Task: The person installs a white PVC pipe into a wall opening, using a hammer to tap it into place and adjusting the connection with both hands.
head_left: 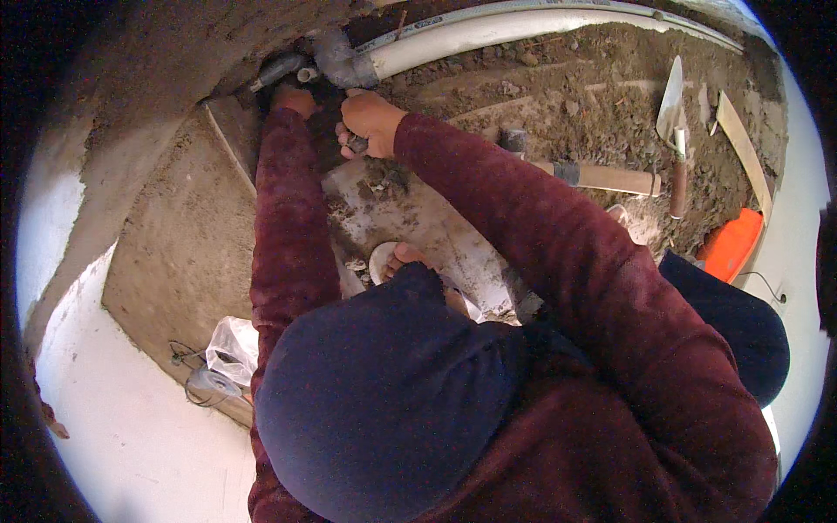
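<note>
My left hand (295,102) reaches into a dark hollow at the far wall, just below a short dark pipe end (281,68); its fingers are hidden there. Close by on its right, my right hand (372,119) is closed, its fingers curled round a small grey lump (357,144), possibly a stone. This hand is just below a grey pipe elbow (335,59), which joins a long white pipe (488,40) running right along the wall. Beneath both hands lies dark loose soil, with a pale dirt-smeared slab (410,218) nearer me.
Right of my arms, a pointing trowel (672,109), a wooden tool handle (615,179), a wooden strip (743,150) and an orange object (731,245) lie on rubble. A clear plastic bag (234,350) and thin cable are at left. My bent knees frame the near side.
</note>
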The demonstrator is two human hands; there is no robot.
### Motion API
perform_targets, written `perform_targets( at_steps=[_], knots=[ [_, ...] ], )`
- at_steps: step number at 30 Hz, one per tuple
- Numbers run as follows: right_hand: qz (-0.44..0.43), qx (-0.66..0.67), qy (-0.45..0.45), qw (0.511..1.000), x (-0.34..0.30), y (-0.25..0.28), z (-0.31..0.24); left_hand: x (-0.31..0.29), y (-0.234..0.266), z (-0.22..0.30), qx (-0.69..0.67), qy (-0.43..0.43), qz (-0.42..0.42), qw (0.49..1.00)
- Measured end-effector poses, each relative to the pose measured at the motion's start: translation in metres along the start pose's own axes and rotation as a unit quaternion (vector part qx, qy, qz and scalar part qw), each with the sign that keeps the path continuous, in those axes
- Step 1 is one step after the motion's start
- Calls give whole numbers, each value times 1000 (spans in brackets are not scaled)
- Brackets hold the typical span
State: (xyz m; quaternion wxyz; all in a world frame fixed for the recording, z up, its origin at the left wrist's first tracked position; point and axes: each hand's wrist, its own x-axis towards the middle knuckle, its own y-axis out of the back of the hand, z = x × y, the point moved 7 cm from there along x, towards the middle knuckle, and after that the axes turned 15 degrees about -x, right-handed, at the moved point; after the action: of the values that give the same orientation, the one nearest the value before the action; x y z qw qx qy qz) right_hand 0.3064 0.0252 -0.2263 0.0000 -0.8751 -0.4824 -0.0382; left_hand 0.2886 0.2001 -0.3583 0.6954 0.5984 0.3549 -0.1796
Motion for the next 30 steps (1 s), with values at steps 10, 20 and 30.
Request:
perform_targets(
  at_steps=[10, 20, 30],
  knots=[
    [-131, 39, -415, 900, -97, 67, -142, -97, 68, 35, -8, 121, -75, 990],
    [48, -347, -31, 936, -162, 101, -145, -55, 75, 10, 107, 66, -110, 986],
    [-104, -185, -286, 935, -180, 85, -193, -42, 80, 9, 140, 42, -122, 982]
  ],
)
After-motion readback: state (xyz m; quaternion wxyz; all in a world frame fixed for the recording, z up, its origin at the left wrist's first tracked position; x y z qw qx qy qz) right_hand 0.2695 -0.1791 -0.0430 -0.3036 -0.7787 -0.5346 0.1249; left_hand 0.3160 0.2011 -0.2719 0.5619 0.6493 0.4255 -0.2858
